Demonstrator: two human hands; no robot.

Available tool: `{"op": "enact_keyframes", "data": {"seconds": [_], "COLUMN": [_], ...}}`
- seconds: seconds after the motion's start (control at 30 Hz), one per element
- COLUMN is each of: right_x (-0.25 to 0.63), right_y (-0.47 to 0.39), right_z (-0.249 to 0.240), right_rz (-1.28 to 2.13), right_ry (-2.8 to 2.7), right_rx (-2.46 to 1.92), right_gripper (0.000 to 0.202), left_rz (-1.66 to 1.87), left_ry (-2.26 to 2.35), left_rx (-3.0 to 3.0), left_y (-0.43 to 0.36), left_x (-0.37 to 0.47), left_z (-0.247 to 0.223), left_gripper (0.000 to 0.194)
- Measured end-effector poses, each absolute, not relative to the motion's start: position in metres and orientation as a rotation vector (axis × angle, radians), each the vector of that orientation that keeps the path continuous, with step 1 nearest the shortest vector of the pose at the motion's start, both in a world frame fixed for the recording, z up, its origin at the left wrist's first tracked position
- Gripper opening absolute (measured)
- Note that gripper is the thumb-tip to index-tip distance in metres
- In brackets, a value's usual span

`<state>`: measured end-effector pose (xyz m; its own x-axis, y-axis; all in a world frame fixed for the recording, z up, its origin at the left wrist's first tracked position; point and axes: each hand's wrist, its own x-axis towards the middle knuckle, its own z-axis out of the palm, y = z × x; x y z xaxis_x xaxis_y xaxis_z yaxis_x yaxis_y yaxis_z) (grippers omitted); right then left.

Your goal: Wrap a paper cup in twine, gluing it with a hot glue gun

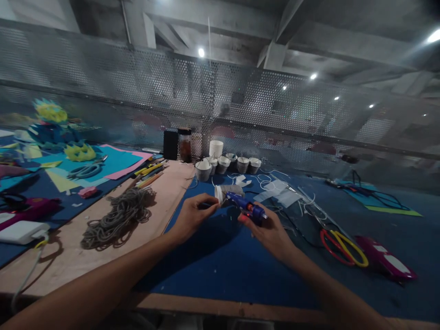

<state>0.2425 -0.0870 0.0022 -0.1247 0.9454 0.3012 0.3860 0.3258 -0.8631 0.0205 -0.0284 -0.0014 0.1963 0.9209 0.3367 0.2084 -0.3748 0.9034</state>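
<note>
My right hand (270,231) is closed round a blue glue gun (249,206), its tip pointing left. The tip is close to a grey cord-wrapped cup (231,189) lying on its side, white rim to the left. At that rim my left hand (197,213) has its thumb and index finger pinched together; a thin grey piece, perhaps cord, shows at the fingertips. Whether the fingers also touch the cup is unclear. Behind the cup stand several grey cups (203,169) and a stack of white cups (216,149).
A heap of grey cord (118,215) lies on the left board. Red-yellow scissors (343,247) and a magenta phone (387,259) are at the right. Coloured paper and blue scissors (87,169) lie at the left. A brown jar (184,145) stands at the back.
</note>
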Motion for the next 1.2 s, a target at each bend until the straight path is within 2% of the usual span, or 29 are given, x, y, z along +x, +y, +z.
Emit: {"op": "enact_keyframes", "data": {"seconds": [0.17,0.63,1.2], "right_x": [0.242,0.241,0.241], "right_y": [-0.086,-0.086,-0.088], "right_z": [0.002,0.008,0.008], "right_rz": [0.705,0.524,0.54], "right_ry": [-1.728,-1.825,-1.825], "right_rx": [-1.282,-1.419,-1.424], "right_gripper": [0.041,0.041,0.04], "left_rz": [1.238,1.249,1.259], "left_ry": [1.051,1.016,1.046], "left_rx": [1.834,1.847,1.822], "left_y": [-0.029,-0.027,-0.025], "left_x": [0.019,0.019,0.019], "left_z": [-0.004,-0.011,-0.011], "left_gripper": [0.019,0.018,0.02]}}
